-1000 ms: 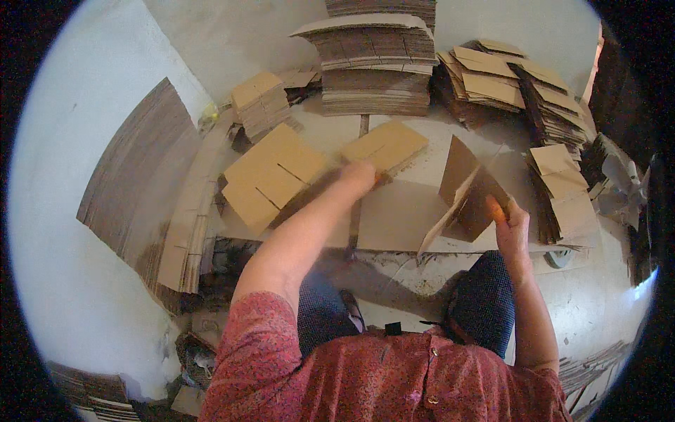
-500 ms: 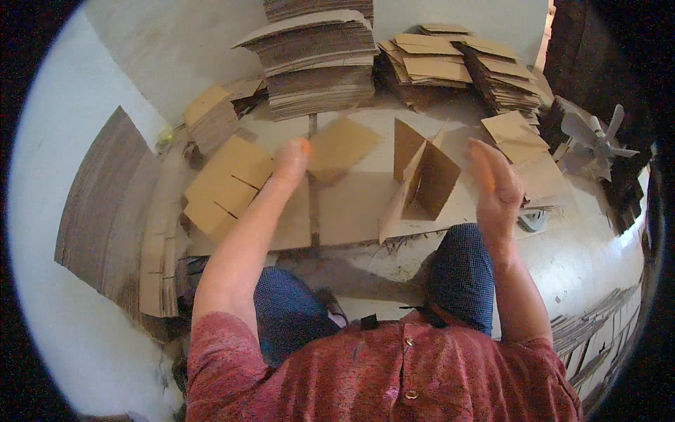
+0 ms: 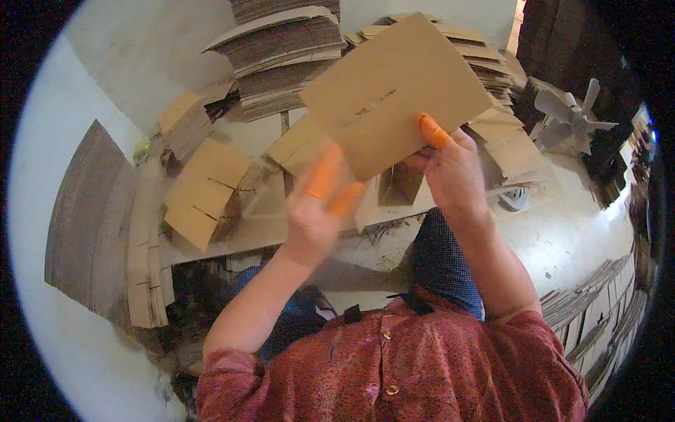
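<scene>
My right hand (image 3: 453, 165) grips a flat tan cardboard sheet (image 3: 408, 84) by its lower right edge, its orange-covered thumb on top and its other fingers underneath. The sheet is raised and tilted over the work surface, with a dark slit line near its middle. By the sheet's lower left edge is my left hand (image 3: 316, 211), blurred, with orange-covered fingers spread apart and nothing visible between them. Behind the hands, mostly hidden, stands a folded cardboard piece (image 3: 401, 184). Another cardboard piece (image 3: 292, 146) lies partly under the raised sheet.
Slotted cardboard sheets (image 3: 204, 190) lie on the left of the pale work surface (image 3: 264, 204). A tall cardboard stack (image 3: 288, 63) stands at the back, more piles behind the raised sheet. A small fan (image 3: 576, 116) is at the right; a cardboard stack (image 3: 91, 218) leans against the left wall.
A cardboard sheet has come up off the surface into my right hand. My left hand has moved nearer to me, and my right hand has shifted left. The view has turned slightly.
</scene>
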The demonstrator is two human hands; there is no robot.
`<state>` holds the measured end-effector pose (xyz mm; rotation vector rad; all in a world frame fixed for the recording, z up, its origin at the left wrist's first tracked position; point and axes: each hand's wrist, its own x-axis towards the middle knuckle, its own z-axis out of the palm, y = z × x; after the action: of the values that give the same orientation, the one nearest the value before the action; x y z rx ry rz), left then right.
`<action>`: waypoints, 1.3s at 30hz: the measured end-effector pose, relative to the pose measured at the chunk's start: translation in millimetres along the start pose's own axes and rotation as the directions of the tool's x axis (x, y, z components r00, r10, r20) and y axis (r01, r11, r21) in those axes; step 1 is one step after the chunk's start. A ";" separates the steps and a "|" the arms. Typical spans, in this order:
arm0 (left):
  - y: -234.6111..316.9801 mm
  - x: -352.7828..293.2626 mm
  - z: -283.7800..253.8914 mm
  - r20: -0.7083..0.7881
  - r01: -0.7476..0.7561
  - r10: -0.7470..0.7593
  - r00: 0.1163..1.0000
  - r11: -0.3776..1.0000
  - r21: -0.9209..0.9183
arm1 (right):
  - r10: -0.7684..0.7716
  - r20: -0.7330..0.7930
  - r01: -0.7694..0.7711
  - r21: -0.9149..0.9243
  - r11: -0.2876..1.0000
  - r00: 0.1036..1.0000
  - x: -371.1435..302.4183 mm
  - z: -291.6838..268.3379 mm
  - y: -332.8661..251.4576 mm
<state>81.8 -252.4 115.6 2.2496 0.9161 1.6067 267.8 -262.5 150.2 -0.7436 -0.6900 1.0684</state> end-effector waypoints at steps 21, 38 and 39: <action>-59.5 29.0 -18.2 -0.039 0.529 -0.767 0.641 0.478 -0.701 | 0.088 -0.083 -0.040 0.463 0.886 0.993 22.4 -3.3 4.9; -47.4 -50.1 -6.2 0.039 0.484 -0.482 0.875 0.874 -0.044 | -0.451 0.166 0.480 -0.322 0.816 0.877 -4.0 -35.5 -7.6; -26.9 -54.8 13.9 0.076 0.481 -0.476 0.876 0.872 -0.088 | -0.407 0.176 0.442 -0.280 0.852 0.896 -5.7 -31.5 -4.1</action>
<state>73.8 -262.3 54.2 1.7919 1.2264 1.3263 293.0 -275.3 134.7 -0.7586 -1.0827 0.5977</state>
